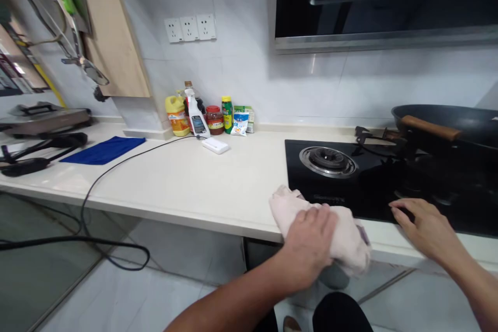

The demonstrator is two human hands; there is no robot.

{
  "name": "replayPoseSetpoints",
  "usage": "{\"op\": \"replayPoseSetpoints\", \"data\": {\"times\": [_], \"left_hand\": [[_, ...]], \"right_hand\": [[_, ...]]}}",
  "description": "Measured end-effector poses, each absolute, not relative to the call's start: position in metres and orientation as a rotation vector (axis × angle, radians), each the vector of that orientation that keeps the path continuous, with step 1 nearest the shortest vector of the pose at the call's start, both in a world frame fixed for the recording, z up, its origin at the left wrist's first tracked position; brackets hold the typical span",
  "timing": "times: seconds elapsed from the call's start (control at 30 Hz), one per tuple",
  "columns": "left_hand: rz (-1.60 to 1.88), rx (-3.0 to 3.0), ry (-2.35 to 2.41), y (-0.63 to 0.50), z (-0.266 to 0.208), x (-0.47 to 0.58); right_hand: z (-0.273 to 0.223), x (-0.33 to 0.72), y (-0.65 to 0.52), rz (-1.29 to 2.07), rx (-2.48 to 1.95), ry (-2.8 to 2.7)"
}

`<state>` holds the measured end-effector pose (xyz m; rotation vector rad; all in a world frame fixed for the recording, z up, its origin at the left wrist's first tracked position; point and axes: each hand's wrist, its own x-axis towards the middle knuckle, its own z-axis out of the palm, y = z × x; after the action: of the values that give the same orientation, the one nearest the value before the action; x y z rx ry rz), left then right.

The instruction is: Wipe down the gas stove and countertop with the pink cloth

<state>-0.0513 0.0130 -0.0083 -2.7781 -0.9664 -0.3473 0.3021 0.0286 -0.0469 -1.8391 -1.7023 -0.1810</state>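
pale-tiled kitchen wall, three sockets (189, 28) in a row, dark range hood (385, 0) upper right. white bench (233, 181) runs below, with black glass gas hob (373, 192) set into its right part.

pale pink cloth (342, 228): bunched over the hob's front-left corner and the bench's front edge, part hanging past that edge. left hand (311, 238) palm down on top of it, fingers close together; cannot tell whether they grip the cloth or only press.

right hand (424, 225) bare of any object, thumb and fingers apart, at the hob's front edge, right of the cloth. contact with the glass unclear.

round burner (328, 161) exposed on hob's left side. wok (467, 119) with wooden handle (430, 127) toward its right rear corner.

along bench's rear edge: yellow jug (177, 116), white spray bottle (196, 116), red-lidded jar (215, 120), green bottle (227, 115). white flat device (215, 146) just in front, blue cloth (105, 150) farther left.
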Motion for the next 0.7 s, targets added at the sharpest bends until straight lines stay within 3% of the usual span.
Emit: {"op": "replayPoseSetpoints", "data": {"times": [0.23,0.5,0.7], "left_hand": [[-0.448,-2.482,-1.431,0.029,-0.019,-0.218],[-0.184,-1.971,-1.884,0.028,-0.008,-0.382],[-0.132,-1.994,-1.973,0.027,0.018,-0.455]], "right_hand": [[-0.057,0.31,0.033,-0.247,-1.861,-1.722],[-0.062,0.314,0.035,-0.369,-1.858,-1.775],[-0.06,0.313,0.034,-0.347,-1.861,-1.771]]}}
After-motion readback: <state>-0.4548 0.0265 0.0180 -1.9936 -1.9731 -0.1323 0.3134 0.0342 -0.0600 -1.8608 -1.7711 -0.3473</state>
